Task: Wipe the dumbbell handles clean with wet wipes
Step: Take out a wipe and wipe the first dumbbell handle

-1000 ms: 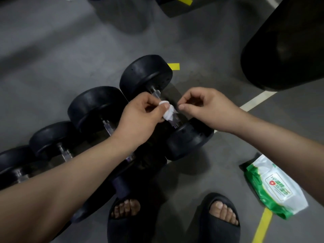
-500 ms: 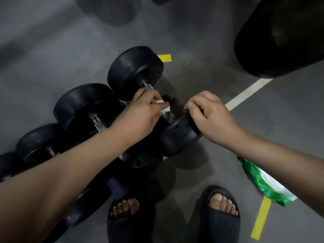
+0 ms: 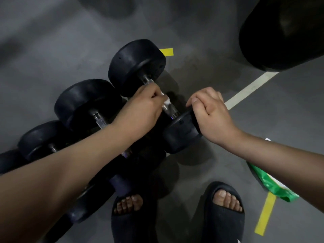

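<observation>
Wiping is going on at the end dumbbell [image 3: 136,67], the one lying furthest right in a row on the floor [image 3: 52,50]. The left grip [image 3: 140,109] is clamping a small wad of wet wipe [image 3: 166,102] against that dumbbell's metal handle [image 3: 171,111], with the fingers curling round it towards the far weight. The right grip [image 3: 210,116] is curling over the rim of the near weight [image 3: 182,135], probably to keep the dumbbell from rolling. The stretch of handle between wipe and near weight is showing bare and shiny; whether it is already clean I cannot tell.

The task is looking early. One handle is being done, while the second dumbbell [image 3: 87,102] and the third dumbbell [image 3: 40,137] are lying just beside it with no wipe touching them. More dark weights are trailing off at the left edge, partly hidden under the left forearm. The wipe pack [image 3: 268,183], green and white, is lying on the floor to the right, half covered by the right forearm.

The floor is showing as smooth grey concrete under dim light, carrying a white line [image 3: 249,90] and strips of yellow tape [image 3: 167,52]. A large dark rounded object [image 3: 284,32] is filling the top right corner; I cannot tell what it is. The person is standing in dark slippers [image 3: 222,221] close to the row.
</observation>
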A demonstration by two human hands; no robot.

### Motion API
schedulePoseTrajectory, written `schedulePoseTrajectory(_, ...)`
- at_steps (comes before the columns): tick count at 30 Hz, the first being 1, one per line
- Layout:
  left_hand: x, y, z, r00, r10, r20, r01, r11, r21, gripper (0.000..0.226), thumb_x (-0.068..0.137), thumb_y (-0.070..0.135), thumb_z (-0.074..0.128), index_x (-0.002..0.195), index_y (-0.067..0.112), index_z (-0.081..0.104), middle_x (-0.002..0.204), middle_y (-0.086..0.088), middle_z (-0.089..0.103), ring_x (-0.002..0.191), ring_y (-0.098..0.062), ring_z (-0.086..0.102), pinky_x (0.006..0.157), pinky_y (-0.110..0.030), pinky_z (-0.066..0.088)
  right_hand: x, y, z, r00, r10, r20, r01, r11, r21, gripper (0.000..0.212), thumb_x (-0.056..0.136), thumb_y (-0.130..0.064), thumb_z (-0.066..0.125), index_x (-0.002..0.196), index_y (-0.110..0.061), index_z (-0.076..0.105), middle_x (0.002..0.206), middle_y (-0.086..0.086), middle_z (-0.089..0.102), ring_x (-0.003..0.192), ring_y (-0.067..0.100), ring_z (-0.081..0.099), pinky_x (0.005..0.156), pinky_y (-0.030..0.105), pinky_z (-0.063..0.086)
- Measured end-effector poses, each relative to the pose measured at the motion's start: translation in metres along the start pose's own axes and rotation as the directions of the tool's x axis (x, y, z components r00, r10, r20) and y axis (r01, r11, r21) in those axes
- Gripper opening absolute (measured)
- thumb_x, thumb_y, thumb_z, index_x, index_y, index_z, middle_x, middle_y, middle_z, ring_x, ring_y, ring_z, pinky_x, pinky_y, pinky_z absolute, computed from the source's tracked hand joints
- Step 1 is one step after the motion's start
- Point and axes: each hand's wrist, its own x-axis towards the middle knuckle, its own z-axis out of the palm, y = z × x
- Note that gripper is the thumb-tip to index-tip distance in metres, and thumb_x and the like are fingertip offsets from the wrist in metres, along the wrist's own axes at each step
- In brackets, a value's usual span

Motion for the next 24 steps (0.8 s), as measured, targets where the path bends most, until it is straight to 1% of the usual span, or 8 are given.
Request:
schedulePoseTrajectory(3, -0.001, -0.001, 0.000, 0.998, 0.061, 0.031, -0.062, 0.997, 0.042, 0.026, 0.096, 0.009, 0.060, 0.119, 0.005, 0.070, 0.105, -0.010, 0.059, 0.098, -0.029, 0.056, 0.080, -0.044, 0.054, 0.000, 0.000, 0.001, 1.000, 0.003, -0.010, -0.003, 1.000, 0.005, 0.029, 0.098, -0.027, 0.038, 0.088, -0.024, 0.065, 0.102, -0.004, 0.054, 0.106, 0.020, 0.047, 0.091, 0.017, 0.029)
schedulePoseTrajectory(6, -0.004, 0.004, 0.000, 0.990, 0.114, 0.077, -0.114, 0.993, -0.004, 0.032, 0.097, 0.011, 0.059, 0.128, 0.008, 0.065, 0.109, -0.011, 0.059, 0.098, -0.028, 0.060, 0.086, -0.041, 0.053, 0.000, -0.001, 0.001, 1.000, -0.008, -0.026, 0.008, 1.000, -0.001, 0.030, 0.098, -0.026, 0.038, 0.088, -0.023, 0.066, 0.102, -0.004, 0.054, 0.105, 0.020, 0.047, 0.091, 0.020, 0.030)
schedulePoseTrajectory(10, -0.006, 0.000, 0.002, 0.993, 0.109, 0.048, -0.104, 0.991, -0.089, 0.022, 0.098, 0.011, 0.059, 0.117, 0.007, 0.069, 0.113, -0.010, 0.059, 0.098, -0.026, 0.062, 0.084, -0.041, 0.053, 0.000, -0.001, 0.002, 0.999, -0.012, -0.032, 0.012, 1.000, 0.001, 0.031, 0.099, -0.026, 0.038, 0.088, -0.019, 0.067, 0.101, -0.004, 0.055, 0.104, 0.020, 0.047, 0.090, 0.021, 0.031)
schedulePoseTrajectory(15, -0.003, 0.004, 0.004, 0.990, 0.139, 0.035, -0.135, 0.986, -0.095, 0.026, 0.103, 0.020, 0.055, 0.103, 0.002, 0.074, 0.101, -0.009, 0.060, 0.086, -0.024, 0.062, 0.076, -0.040, 0.054, 0.000, -0.001, 0.002, 1.000, 0.000, -0.028, 0.001, 1.000, 0.015, 0.031, 0.098, -0.026, 0.038, 0.089, -0.018, 0.067, 0.101, -0.004, 0.054, 0.105, 0.020, 0.047, 0.091, 0.023, 0.033)
schedulePoseTrajectory(17, -0.001, 0.002, 0.003, 0.984, 0.165, 0.060, -0.158, 0.982, -0.104, 0.030, 0.104, 0.020, 0.052, 0.104, -0.002, 0.072, 0.105, -0.012, 0.059, 0.087, -0.024, 0.063, 0.078, -0.040, 0.054, 0.000, -0.001, 0.002, 0.999, -0.005, -0.032, 0.005, 1.000, 0.016, 0.032, 0.098, -0.027, 0.038, 0.089, -0.018, 0.067, 0.101, -0.004, 0.054, 0.105, 0.020, 0.047, 0.092, 0.024, 0.034)
schedulePoseTrajectory(20, -0.001, -0.007, 0.003, 0.970, 0.201, 0.133, -0.184, 0.975, -0.127, 0.027, 0.101, 0.016, 0.053, 0.113, -0.002, 0.070, 0.112, -0.012, 0.059, 0.094, -0.021, 0.063, 0.082, -0.037, 0.055, 0.000, 0.000, 0.002, 0.999, -0.023, -0.035, 0.023, 1.000, 0.013, 0.033, 0.098, -0.029, 0.037, 0.089, -0.019, 0.067, 0.100, -0.005, 0.054, 0.104, 0.020, 0.047, 0.091, 0.022, 0.033)
schedulePoseTrajectory(22, 0.000, -0.008, 0.003, 0.968, 0.210, 0.139, -0.189, 0.971, -0.150, 0.020, 0.099, 0.011, 0.059, 0.107, -0.002, 0.071, 0.106, -0.010, 0.062, 0.097, -0.009, 0.062, 0.086, -0.028, 0.056, 0.000, 0.001, 0.003, 0.999, -0.030, -0.037, 0.030, 0.999, 0.011, 0.034, 0.097, -0.030, 0.036, 0.088, -0.019, 0.067, 0.100, -0.005, 0.054, 0.104, 0.020, 0.048, 0.091, 0.022, 0.032)
schedulePoseTrajectory(24, 0.003, -0.002, 0.002, 0.966, 0.231, 0.113, -0.211, 0.964, -0.164, 0.011, 0.093, 0.000, 0.063, 0.091, -0.004, 0.074, 0.097, -0.006, 0.065, 0.096, 0.007, 0.050, 0.089, -0.006, 0.045, 0.000, 0.002, 0.002, 0.999, -0.026, -0.036, 0.027, 1.000, 0.012, 0.034, 0.097, -0.030, 0.035, 0.088, -0.020, 0.067, 0.100, -0.004, 0.054, 0.105, 0.020, 0.047, 0.090, 0.021, 0.032)
